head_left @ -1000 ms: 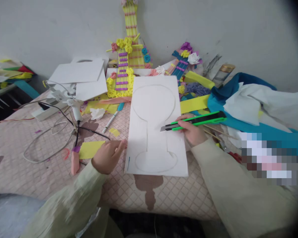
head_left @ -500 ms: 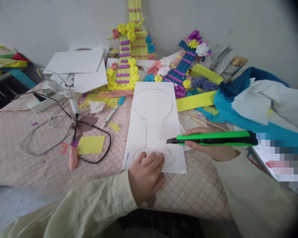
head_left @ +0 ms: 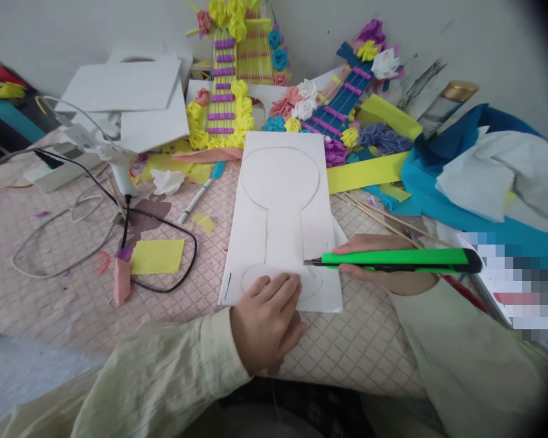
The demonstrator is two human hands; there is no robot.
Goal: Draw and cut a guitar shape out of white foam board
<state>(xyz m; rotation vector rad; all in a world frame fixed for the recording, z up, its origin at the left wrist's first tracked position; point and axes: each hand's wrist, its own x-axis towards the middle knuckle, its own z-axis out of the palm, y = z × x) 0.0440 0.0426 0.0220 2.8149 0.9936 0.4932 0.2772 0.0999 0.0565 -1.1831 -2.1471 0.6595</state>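
Observation:
A white board (head_left: 283,176) lies upright in view at the middle of the table, with a pencil outline of a round top, a straight neck and a rounded base. My left hand (head_left: 269,319) rests flat on its lower edge, fingers slightly spread over the base outline. My right hand (head_left: 383,267) is wrapped round a green utility knife (head_left: 393,258). The knife's dark blade touches or hovers just over the right neck line, near where it meets the base. Another white sheet shows a little under the board's right side.
Behind the board stand a yellow paper instrument (head_left: 223,91) and a blue one (head_left: 340,112) with paper flowers. At left are a glue gun (head_left: 121,170), cables and yellow paper (head_left: 158,257). Thin sticks (head_left: 379,216) and blue paper (head_left: 470,207) lie at right.
The view has shifted slightly. The knife has turned a little, and its tip stays near the lower right neck line. My left hand still rests on the board.

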